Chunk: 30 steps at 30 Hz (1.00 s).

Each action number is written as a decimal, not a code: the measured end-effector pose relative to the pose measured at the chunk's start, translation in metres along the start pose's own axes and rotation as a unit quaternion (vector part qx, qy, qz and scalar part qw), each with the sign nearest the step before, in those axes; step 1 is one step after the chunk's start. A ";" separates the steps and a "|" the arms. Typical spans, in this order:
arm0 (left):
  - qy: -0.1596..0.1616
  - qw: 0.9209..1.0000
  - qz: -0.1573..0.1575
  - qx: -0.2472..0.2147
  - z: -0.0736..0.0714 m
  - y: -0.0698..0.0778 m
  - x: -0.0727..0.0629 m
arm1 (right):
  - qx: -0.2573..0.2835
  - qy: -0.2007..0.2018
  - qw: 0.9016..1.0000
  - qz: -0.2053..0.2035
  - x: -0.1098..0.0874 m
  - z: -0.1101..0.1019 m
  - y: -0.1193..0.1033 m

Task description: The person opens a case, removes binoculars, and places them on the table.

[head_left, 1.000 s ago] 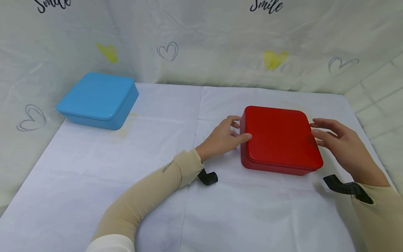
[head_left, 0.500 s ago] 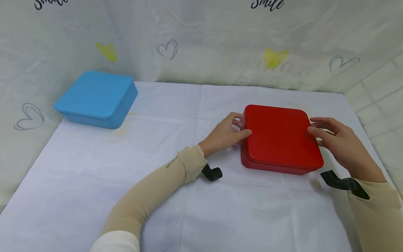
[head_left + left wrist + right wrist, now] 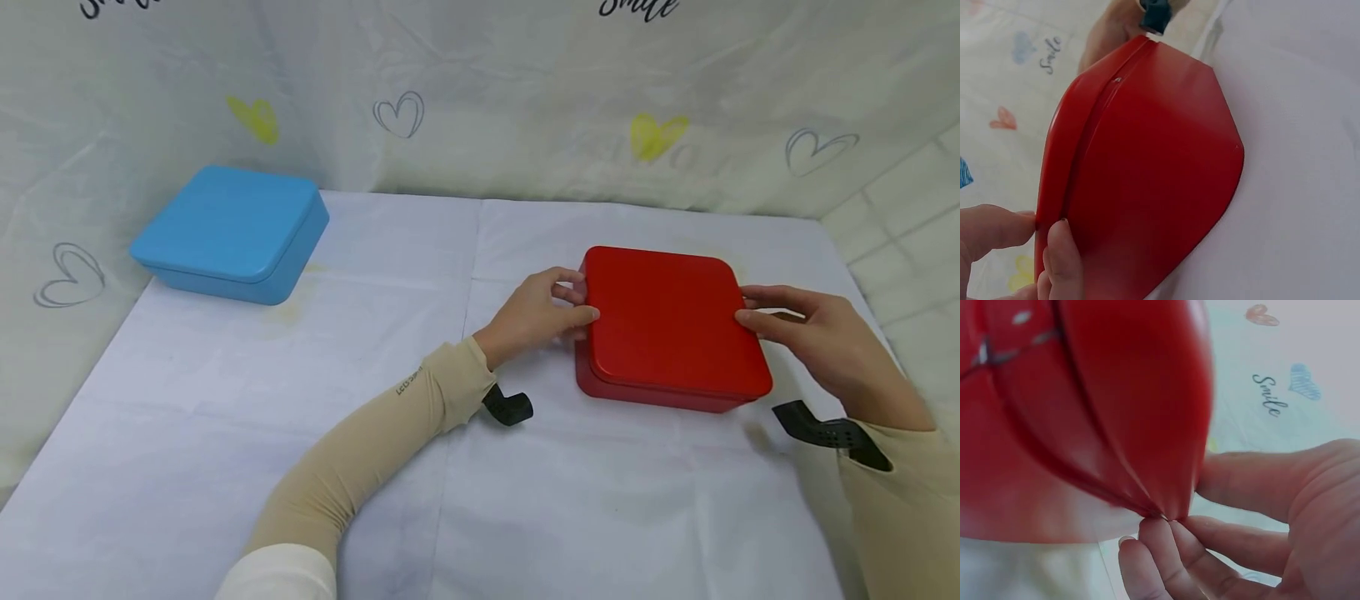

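Observation:
A red box [image 3: 667,392] with a closed, rounded lid [image 3: 663,321] lies flat on the white-covered table, right of the middle. My left hand [image 3: 532,312] pinches the lid's left edge, thumb on top and fingers against the side. In the left wrist view the fingertips [image 3: 1063,250] meet the box side near the lid seam. At the opposite edge my right hand [image 3: 828,342] pinches the lid, its thumb on top. In the right wrist view several fingers [image 3: 1163,550] press beneath the lid's rim. The inside of the box is hidden.
A closed blue box [image 3: 232,225] sits at the table's back left corner. White cloth [image 3: 375,467] covers the table. Behind it hangs a pale curtain [image 3: 510,108] printed with hearts and lettering. Black wrist mounts [image 3: 510,408] stick out below both hands.
My right thumb has come onto the lid's right edge and the fingers have drawn in against the side. The left fingers have closed in slightly. Both boxes stay in place.

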<state>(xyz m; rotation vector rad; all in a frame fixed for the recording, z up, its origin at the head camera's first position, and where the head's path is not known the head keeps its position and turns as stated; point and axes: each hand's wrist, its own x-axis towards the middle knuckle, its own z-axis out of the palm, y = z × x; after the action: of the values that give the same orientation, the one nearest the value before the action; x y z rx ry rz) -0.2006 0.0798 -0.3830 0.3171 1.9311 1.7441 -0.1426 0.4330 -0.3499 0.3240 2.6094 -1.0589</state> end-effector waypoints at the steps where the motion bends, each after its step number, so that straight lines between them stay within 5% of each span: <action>1: 0.000 1.000 -0.001 -0.003 0.000 0.000 0.000 | 0.004 -0.002 1.000 0.003 0.000 -0.001 0.000; 30: -0.041 0.998 -0.032 -0.037 -0.005 0.002 0.001 | -0.014 -0.045 0.998 0.031 -0.001 -0.009 0.000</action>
<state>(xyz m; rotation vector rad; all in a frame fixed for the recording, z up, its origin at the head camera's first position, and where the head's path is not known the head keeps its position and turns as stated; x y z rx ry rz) -0.2039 0.0762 -0.3810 0.2930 1.7939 1.7294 -0.1430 0.4390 -0.3432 0.3409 2.5155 -0.9913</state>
